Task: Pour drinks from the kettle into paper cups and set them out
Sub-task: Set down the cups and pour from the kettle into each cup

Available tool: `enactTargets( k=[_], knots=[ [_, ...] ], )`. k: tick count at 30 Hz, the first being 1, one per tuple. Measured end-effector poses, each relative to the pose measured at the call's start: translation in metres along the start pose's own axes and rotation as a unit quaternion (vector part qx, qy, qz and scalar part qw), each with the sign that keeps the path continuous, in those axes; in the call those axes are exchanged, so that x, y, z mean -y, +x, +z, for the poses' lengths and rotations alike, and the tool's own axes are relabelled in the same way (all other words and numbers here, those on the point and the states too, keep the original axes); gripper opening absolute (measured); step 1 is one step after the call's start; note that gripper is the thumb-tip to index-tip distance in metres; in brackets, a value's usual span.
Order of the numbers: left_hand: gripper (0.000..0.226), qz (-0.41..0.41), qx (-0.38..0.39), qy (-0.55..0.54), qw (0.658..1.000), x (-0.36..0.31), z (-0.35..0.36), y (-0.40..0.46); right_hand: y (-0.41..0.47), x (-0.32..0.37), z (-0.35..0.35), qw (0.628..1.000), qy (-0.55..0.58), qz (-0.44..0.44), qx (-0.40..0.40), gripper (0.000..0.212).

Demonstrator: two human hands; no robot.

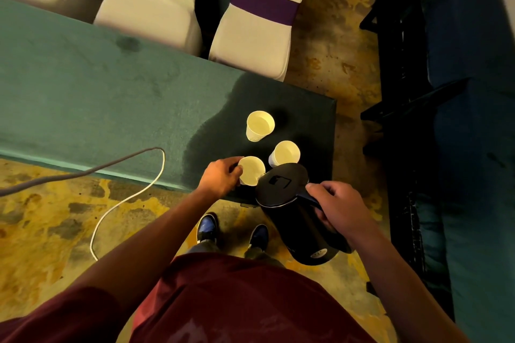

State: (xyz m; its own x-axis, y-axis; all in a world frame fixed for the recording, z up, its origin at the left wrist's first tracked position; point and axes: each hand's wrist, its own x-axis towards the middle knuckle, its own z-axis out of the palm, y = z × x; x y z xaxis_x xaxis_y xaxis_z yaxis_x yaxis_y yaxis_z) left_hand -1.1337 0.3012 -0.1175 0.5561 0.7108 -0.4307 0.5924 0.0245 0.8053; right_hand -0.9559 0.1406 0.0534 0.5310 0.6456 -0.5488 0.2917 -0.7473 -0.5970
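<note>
A black kettle [289,203] is tilted with its spout over the nearest paper cup [252,170]. My right hand [338,207] grips the kettle's handle. My left hand [221,177] holds that cup by its left side near the front edge of the green table [97,97]. Two more paper cups stand on the table: one [260,125] farther back and one [284,153] just behind the kettle's lid. Both look to hold liquid.
A dark wet patch spreads over the table's right end around the cups. A white cable [128,195] loops across the floor at the left. White chairs with purple bands [259,25] stand behind the table. Dark blue furniture [468,120] lines the right side.
</note>
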Motion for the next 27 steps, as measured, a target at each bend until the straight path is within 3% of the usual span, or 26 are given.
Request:
enactTargets(
  k=[6,13,20,27],
  knots=[
    [0.037,-0.008,0.014,0.002,1.0,-0.003,-0.002,0.002,0.001,-0.001,0.0,1.0,-0.008,-0.007,0.004,0.037],
    [0.036,0.001,0.024,0.013,1.0,-0.007,-0.006,0.003,-0.001,-0.009,0.0,0.994,0.093,0.05,-0.009,0.033],
    [0.033,0.016,0.043,0.05,0.998,-0.01,-0.011,0.006,-0.01,-0.022,-0.008,0.986,0.149,-0.017,-0.078,0.044],
    [0.036,-0.002,0.041,0.034,0.999,-0.02,-0.017,0.013,-0.009,-0.034,-0.033,0.964,0.247,-0.067,-0.07,0.045]
  ],
)
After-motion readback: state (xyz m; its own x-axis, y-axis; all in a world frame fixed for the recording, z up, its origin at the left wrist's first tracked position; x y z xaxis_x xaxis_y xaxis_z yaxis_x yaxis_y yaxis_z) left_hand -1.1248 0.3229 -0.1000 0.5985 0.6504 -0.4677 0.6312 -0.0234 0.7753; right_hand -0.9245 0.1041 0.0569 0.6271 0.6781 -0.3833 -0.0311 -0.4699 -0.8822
